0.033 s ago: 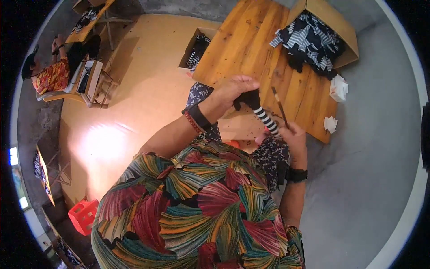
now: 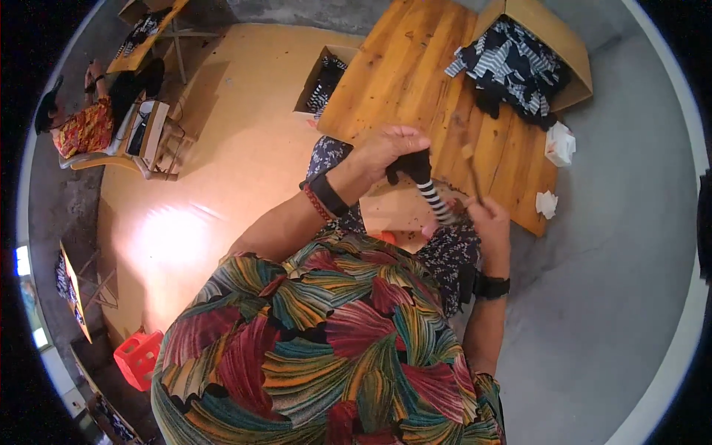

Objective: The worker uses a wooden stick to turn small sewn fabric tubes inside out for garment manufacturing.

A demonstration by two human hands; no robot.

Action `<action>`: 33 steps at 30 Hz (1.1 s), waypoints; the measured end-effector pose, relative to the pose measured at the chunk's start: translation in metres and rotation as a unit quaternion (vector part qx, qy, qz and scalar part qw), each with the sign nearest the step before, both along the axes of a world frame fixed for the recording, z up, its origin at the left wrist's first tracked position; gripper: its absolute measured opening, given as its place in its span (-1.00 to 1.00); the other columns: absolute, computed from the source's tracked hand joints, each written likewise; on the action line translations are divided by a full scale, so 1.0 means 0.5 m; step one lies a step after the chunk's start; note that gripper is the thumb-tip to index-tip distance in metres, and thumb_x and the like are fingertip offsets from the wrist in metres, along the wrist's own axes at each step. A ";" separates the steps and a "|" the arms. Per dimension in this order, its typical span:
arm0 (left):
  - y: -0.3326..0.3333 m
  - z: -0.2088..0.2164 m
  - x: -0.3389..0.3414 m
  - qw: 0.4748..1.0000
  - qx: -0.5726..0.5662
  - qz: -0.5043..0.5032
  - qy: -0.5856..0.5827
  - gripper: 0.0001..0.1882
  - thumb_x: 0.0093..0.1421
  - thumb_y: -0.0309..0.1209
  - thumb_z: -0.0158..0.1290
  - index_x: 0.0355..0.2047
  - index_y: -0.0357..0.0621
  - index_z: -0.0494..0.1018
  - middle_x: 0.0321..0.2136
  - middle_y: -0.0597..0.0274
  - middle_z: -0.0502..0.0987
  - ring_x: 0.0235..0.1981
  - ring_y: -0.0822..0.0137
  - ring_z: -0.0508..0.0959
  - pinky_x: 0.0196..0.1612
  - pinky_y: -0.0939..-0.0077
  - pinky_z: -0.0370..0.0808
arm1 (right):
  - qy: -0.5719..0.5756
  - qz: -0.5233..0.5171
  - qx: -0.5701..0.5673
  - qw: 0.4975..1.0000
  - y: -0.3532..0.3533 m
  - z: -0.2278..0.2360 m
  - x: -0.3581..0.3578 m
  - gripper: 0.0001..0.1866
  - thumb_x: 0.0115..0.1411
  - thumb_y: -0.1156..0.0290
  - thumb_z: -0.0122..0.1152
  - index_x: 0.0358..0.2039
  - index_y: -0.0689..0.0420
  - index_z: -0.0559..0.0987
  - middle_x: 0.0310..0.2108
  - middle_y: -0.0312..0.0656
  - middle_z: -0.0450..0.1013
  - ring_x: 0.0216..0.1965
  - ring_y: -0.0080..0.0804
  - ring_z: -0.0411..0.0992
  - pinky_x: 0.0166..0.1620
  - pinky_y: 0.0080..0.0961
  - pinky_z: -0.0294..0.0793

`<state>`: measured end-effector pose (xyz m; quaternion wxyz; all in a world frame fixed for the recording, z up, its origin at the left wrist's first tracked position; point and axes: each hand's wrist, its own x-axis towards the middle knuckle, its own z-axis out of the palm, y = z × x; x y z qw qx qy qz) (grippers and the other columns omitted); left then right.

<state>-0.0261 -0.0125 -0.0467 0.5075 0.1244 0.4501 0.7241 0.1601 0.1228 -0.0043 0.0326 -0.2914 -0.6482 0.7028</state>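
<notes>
left grip: bare hand, thumb and fingers pinching the black upper end of one knit piece.
right grip: bare hand, grasping the lower end of a thin dark stick, pale near its tip, blurred.
knit piece: small, narrow, black above, black-and-white bands below.
handling, judged: light, soft, limp, probably stretchy; not slippery, hardly fragile, though the knit could snag.
hold point, judged: the gathered black end, which leaves the bands free; the banded end folds easily and suits only a gentle pinch.
position: runs from the left grip down and rightward, in front of the wooden surface; banded end near the right grip, contact cannot be told.
carton: brown, at the surface's far right, spilling a heap of striped and black knits.
sundries: white packet and crumpled white tissue, along the right edge.
</notes>
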 end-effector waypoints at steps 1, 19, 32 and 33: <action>0.001 0.003 0.007 1.000 0.000 -0.004 -0.002 -0.80 0.04 -0.28 0.08 -0.48 -0.17 0.46 -0.63 0.35 0.46 -0.64 0.53 0.42 -0.58 0.67 0.37 | -0.032 -0.064 -0.002 0.997 0.000 0.016 -0.011 -0.89 0.00 0.55 0.06 -0.41 0.23 0.46 -0.55 -0.26 0.41 -0.65 -0.58 0.35 -0.48 -0.66 0.40; -0.041 -0.010 0.047 0.993 -0.009 -0.100 0.061 -0.63 0.01 -0.28 0.08 -0.19 -0.18 0.40 -0.59 0.36 0.46 -0.59 0.61 0.42 -0.62 0.82 0.30 | 0.144 -0.137 -0.180 0.963 -0.064 -0.074 -0.068 -0.88 0.00 0.58 0.12 -0.38 0.23 0.48 -0.47 -0.31 0.43 -0.45 -0.57 0.40 -0.37 -0.71 0.39; -0.045 -0.044 0.016 0.988 0.074 0.071 -0.113 -0.83 -0.07 -0.65 -0.01 -0.42 -0.20 0.40 -0.57 0.27 0.46 -0.58 0.42 0.47 -0.49 0.59 0.44 | 0.150 -0.165 -0.221 0.950 -0.064 -0.084 -0.085 -0.93 0.03 0.52 0.12 -0.45 0.11 0.42 -0.60 -0.37 0.36 -0.76 -0.75 0.12 -0.72 -0.81 0.05; -0.041 -0.045 0.018 0.979 0.077 0.129 -0.138 -0.84 -0.04 -0.63 -0.02 -0.40 -0.20 0.39 -0.60 0.26 0.47 -0.62 0.43 0.45 -0.53 0.57 0.44 | 0.156 -0.174 -0.240 0.942 -0.062 -0.084 -0.087 -0.92 0.03 0.52 0.11 -0.45 0.10 0.41 -0.61 -0.38 0.34 -0.77 -0.74 0.11 -0.72 -0.81 0.05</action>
